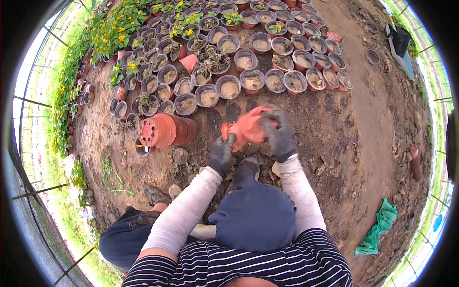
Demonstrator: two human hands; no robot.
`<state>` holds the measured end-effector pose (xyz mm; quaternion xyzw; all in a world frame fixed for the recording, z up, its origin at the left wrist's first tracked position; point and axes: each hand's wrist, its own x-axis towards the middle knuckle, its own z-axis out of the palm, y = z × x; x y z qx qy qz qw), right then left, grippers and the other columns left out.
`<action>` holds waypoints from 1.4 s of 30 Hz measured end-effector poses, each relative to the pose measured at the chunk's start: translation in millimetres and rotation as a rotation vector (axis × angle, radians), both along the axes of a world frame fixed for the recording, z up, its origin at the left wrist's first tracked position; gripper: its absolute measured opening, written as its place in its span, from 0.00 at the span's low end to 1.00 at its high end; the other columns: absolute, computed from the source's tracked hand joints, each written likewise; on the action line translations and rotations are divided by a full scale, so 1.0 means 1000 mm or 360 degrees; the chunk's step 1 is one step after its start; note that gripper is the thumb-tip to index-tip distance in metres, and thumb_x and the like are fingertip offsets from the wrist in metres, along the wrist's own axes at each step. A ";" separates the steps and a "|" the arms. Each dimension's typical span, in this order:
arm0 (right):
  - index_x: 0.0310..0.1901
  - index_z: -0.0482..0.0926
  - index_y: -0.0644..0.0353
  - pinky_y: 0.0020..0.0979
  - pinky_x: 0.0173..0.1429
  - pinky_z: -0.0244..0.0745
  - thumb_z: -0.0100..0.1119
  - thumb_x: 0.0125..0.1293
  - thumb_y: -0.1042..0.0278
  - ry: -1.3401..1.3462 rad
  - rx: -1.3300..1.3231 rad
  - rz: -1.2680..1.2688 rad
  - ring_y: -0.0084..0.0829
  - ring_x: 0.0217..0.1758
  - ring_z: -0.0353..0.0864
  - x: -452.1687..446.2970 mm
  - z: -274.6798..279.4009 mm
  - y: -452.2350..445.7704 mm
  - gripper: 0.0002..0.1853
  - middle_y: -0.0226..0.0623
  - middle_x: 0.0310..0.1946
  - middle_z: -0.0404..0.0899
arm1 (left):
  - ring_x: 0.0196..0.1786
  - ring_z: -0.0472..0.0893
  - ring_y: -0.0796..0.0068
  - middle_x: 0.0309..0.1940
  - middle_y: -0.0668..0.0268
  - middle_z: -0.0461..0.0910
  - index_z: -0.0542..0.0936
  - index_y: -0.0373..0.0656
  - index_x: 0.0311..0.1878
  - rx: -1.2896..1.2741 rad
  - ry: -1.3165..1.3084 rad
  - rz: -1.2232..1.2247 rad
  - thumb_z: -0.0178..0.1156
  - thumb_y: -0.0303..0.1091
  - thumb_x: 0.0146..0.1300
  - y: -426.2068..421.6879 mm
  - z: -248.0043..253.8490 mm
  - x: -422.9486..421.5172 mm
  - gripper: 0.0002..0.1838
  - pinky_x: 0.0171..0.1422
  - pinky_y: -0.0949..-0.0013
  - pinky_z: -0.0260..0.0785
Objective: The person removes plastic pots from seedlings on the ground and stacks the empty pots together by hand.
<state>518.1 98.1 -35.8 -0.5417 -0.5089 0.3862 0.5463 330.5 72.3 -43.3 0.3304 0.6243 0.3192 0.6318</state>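
Observation:
My left hand (221,154), in a dark glove, is closed on the lower left edge of a red plastic pot (251,126), which looks crumpled or tilted. On the pot's right side, my gloved right hand (279,134) grips its upper rim. The pot is held above the bare soil, in front of my knees. To the left of my left hand lies a stack of nested red pots (167,130) on its side, its holed base facing left.
Rows of soil-filled pots (229,88) stand ahead, some with withered plants. Yellow-flowered plants (107,36) grow at the upper left. A green cloth (380,227) lies at the lower right. Stones (180,156) sit near my feet.

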 end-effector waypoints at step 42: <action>0.56 0.70 0.64 0.36 0.60 0.72 0.52 0.66 0.66 0.1171 -0.0233 0.0895 0.33 0.54 0.76 -0.134 0.082 0.075 0.19 0.42 0.52 0.75 | 0.54 0.72 0.72 0.54 0.60 0.70 0.66 0.36 0.59 0.1097 0.0171 0.0709 0.56 0.39 0.62 -0.038 0.134 -0.150 0.25 0.58 0.67 0.66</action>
